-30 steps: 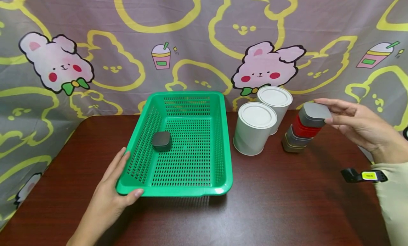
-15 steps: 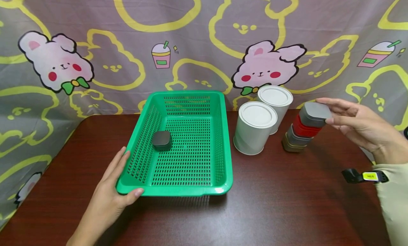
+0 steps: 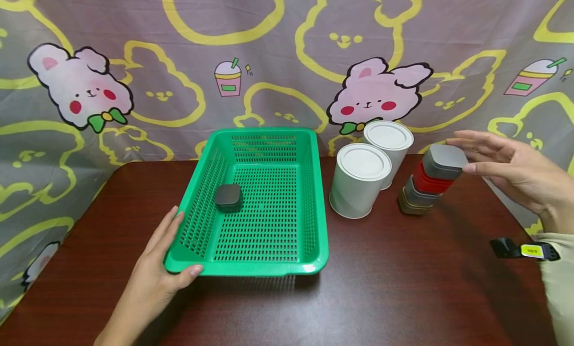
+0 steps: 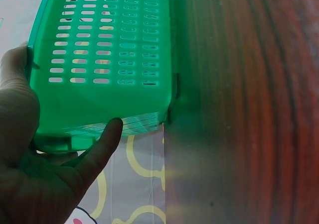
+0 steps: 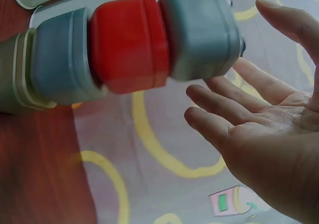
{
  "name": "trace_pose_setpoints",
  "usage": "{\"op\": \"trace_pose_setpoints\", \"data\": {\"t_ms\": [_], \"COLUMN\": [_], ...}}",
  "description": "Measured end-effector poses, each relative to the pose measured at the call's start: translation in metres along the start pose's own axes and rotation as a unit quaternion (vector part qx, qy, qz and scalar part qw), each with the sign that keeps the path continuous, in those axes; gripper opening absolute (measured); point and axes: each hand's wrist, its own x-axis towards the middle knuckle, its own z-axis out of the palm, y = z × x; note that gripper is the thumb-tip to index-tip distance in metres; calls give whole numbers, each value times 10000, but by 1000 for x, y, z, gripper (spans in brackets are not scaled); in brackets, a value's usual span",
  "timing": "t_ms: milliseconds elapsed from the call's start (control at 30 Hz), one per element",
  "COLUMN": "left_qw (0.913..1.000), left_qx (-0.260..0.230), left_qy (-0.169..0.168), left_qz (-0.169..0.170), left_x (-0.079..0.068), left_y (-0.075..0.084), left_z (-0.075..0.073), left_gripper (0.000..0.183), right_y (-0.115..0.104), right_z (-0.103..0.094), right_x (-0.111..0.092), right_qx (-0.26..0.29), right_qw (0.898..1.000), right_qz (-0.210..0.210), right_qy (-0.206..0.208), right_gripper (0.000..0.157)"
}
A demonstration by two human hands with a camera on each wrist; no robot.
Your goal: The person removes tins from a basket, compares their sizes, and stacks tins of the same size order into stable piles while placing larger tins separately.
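Observation:
My left hand (image 3: 152,271) rests on the near left corner of a green perforated plastic basket (image 3: 320,221), fingers straight along its side and thumb at the front rim. Its fingers (image 4: 107,139) also show against the outer wall in the left wrist view. A dark grey rounded-square box (image 3: 228,197) lies inside the basket. At the right, my right hand (image 3: 515,171) is spread beside a stack of similar small boxes. On top is a grey box (image 3: 445,161), above a red box (image 3: 431,179), a blue-grey box (image 3: 420,192) and an olive box (image 3: 413,206). In the right wrist view, the fingers (image 5: 214,127) hold nothing.
A white lidded can (image 3: 360,181) stands between the basket and the stack, with another white can (image 3: 390,136) close behind it. They stand on a dark red-brown table (image 3: 381,281). A patterned cloth (image 3: 278,52) hangs along the table's back edge.
My right hand has loosened from the top grey box and drawn slightly right, its fingers spreading. The stack stays in place. My left hand and the basket have not visibly moved.

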Motion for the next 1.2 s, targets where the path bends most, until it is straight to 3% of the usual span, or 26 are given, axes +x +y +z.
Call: {"op": "trace_pose_setpoints", "data": {"t_ms": [100,333,400,567,633,933,1200], "left_qw": [10000,10000,10000,9999,10000,10000,10000], "left_qx": [-7,49,65,87,78,45,20], "left_qy": [15,-19,-39,-50,-41,-55,-25], "left_qz": [12,31,17,-22,-35,-1,43], "left_x": [0,0,0,0,0,-1,-1], "left_y": [0,1,1,1,1,1,2], "left_z": [0,0,0,0,0,0,-1], "left_gripper": [110,110,110,110,110,110,110], "right_y": [-10,-30,-36,-60,-70,-116,-145], "right_z": [2,7,10,23,29,68,104], "right_x": [0,1,1,2,3,5,16], "right_qx": [-216,873,611,-649,-821,-828,-633], "right_qw": [9997,9944,9964,9970,9961,9965,9974], "right_qz": [-119,-598,-571,-290,-137,54,-202], "right_qy": [86,47,97,302,284,77,-283], "right_gripper": [63,64,64,66,67,65,61]}}
